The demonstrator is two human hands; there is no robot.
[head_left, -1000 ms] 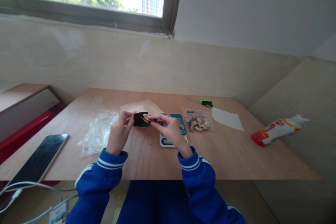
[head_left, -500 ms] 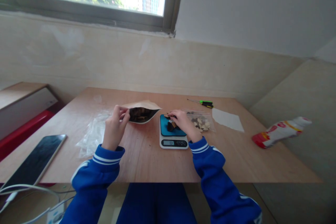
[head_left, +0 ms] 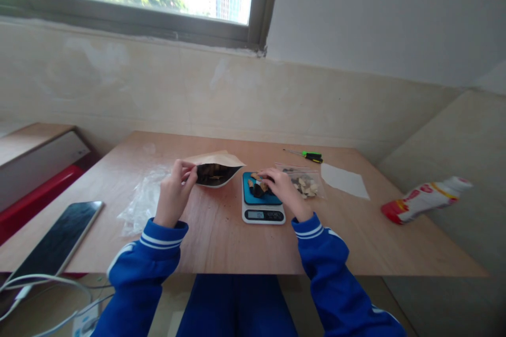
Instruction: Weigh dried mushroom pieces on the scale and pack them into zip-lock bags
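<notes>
My left hand [head_left: 177,194] pinches the left edge of a brown paper pouch [head_left: 231,160], whose dark mouth gapes toward me with dried brown pieces inside. To its right stands a white kitchen scale [head_left: 245,216] with a blue top and a lit display too small to read. Several dark and orange-brown dried pieces [head_left: 258,189] lie on the blue top. Just over their right side is my right hand [head_left: 282,185], its fingers loosely bent and apart. Whether its fingertips touch a piece is hard to see.
Right of the scale are clear bags with pale slices [head_left: 306,186], a screwdriver [head_left: 312,156], white paper [head_left: 343,180] and a lying bottle [head_left: 425,200]. Crumpled clear plastic [head_left: 143,202] and a phone [head_left: 55,242] with cables [head_left: 47,278] are at the left.
My right hand has shifted slightly right and let go of dried pieces, which now show on the scale's left part. My left hand keeps its hold on the pouch.
</notes>
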